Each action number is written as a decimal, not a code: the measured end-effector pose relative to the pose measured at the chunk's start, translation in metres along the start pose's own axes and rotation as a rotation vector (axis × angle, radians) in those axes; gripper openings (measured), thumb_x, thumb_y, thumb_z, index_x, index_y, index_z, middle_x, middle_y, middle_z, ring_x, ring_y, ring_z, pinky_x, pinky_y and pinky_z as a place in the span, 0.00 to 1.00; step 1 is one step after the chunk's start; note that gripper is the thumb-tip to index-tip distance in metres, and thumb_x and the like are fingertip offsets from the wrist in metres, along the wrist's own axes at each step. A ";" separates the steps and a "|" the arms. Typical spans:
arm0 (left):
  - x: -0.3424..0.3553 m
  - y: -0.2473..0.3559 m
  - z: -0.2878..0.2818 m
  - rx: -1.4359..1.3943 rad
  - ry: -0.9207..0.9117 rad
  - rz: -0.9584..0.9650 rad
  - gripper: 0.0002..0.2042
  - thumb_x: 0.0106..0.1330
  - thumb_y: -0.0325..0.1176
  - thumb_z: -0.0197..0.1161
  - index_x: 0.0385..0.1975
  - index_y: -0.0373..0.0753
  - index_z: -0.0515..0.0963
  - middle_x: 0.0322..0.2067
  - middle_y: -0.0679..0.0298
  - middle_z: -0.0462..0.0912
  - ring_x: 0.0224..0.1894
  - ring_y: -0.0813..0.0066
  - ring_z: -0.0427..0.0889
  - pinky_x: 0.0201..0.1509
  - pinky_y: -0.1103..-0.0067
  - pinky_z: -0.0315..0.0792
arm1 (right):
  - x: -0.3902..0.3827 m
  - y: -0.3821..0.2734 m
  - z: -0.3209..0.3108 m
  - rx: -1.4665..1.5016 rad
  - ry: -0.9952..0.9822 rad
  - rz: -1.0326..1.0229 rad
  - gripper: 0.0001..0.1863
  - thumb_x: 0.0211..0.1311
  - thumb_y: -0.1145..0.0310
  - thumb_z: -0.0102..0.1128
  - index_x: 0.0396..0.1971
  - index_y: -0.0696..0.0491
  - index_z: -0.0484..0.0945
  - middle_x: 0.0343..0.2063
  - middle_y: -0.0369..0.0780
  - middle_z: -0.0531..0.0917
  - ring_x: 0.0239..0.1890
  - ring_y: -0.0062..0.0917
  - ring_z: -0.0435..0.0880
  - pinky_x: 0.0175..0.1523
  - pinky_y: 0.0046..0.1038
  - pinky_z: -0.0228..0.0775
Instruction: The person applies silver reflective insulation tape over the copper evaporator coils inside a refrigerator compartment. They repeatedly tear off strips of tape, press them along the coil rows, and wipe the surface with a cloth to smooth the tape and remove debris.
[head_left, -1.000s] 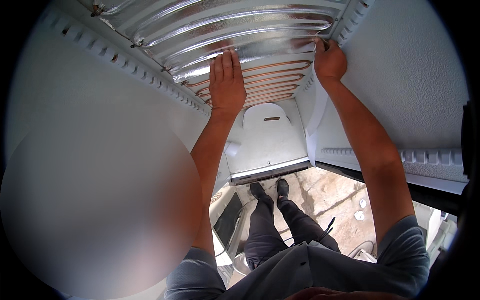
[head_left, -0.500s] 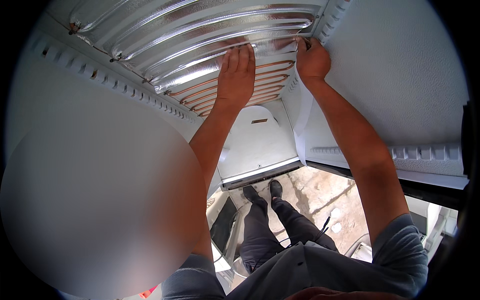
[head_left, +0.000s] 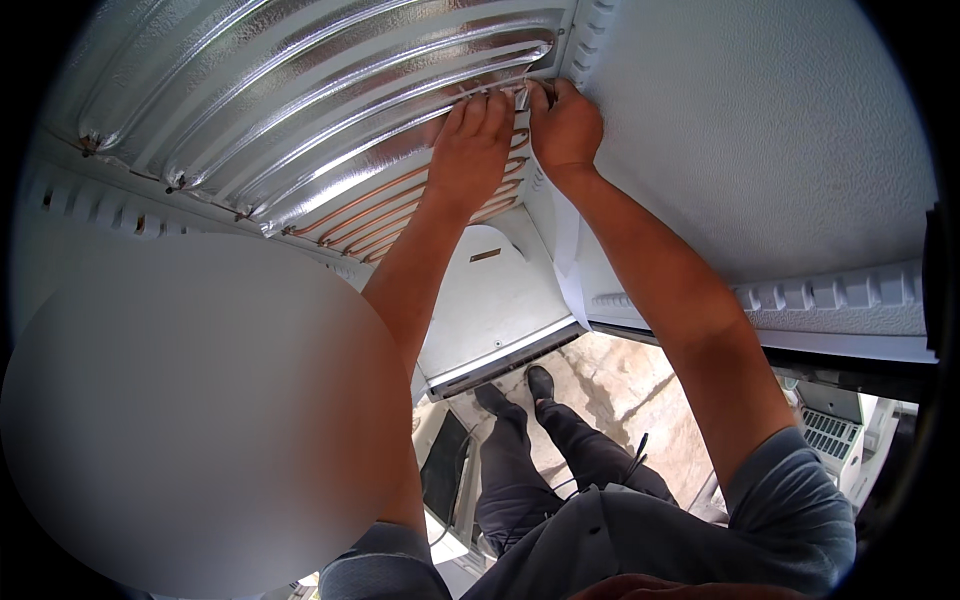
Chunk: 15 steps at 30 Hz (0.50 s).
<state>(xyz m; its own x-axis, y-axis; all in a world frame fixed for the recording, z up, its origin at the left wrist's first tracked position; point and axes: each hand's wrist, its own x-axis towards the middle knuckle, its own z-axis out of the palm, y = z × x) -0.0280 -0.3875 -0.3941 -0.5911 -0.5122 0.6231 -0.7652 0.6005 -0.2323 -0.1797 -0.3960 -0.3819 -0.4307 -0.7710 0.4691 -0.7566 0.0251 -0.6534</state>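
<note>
Shiny foil tape [head_left: 345, 105] covers the upper rows of tubing on the back wall of a white cabinet like a refrigerator's inside. Bare copper tubes [head_left: 375, 212] run in parallel rows beneath it. My left hand [head_left: 468, 155] lies with outstretched fingers on the lowest foil strip, pressing against it. Beside it, my right hand [head_left: 566, 125] is closed in a pinch at the strip's right end, close to the wall corner. A white ribbon [head_left: 568, 245], like tape backing, hangs below my right hand. My right fingertips are partly hidden.
Slotted rails line the left wall [head_left: 95, 205] and the right wall [head_left: 740, 160]. A white raised housing [head_left: 490, 290] sits at the cabinet's base. My feet stand on a cracked floor [head_left: 625, 375]. A white vented appliance [head_left: 832, 435] is at right. A grey blurred disc covers the lower left.
The view has shifted, so the cabinet appears further left. My right hand has come closer to my left, which stays on the foil strip.
</note>
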 end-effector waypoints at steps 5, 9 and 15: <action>0.006 0.002 0.003 -0.011 -0.042 -0.016 0.26 0.63 0.30 0.54 0.65 0.37 0.71 0.60 0.63 0.71 0.63 0.65 0.67 0.68 0.69 0.62 | -0.008 -0.004 -0.015 0.105 -0.053 -0.013 0.17 0.63 0.59 0.66 0.33 0.62 0.82 0.26 0.54 0.84 0.31 0.50 0.85 0.39 0.40 0.76; 0.010 0.001 0.001 -0.053 -0.061 -0.020 0.27 0.64 0.30 0.54 0.66 0.39 0.71 0.59 0.63 0.71 0.63 0.65 0.67 0.67 0.68 0.62 | -0.013 -0.006 -0.036 0.102 -0.166 0.045 0.18 0.62 0.59 0.67 0.33 0.62 0.82 0.25 0.53 0.84 0.30 0.48 0.85 0.39 0.40 0.76; 0.019 0.006 -0.001 -0.007 -0.111 -0.034 0.28 0.65 0.30 0.54 0.69 0.40 0.67 0.60 0.63 0.70 0.63 0.64 0.67 0.67 0.67 0.61 | -0.048 0.001 -0.079 0.284 -0.154 0.203 0.13 0.66 0.65 0.63 0.32 0.63 0.80 0.24 0.52 0.83 0.27 0.46 0.84 0.37 0.37 0.76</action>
<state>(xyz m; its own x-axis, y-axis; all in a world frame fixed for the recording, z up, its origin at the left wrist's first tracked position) -0.0437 -0.3927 -0.3828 -0.5902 -0.5969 0.5436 -0.7834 0.5861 -0.2069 -0.1986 -0.3092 -0.3583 -0.4625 -0.8557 0.2323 -0.4878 0.0268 -0.8725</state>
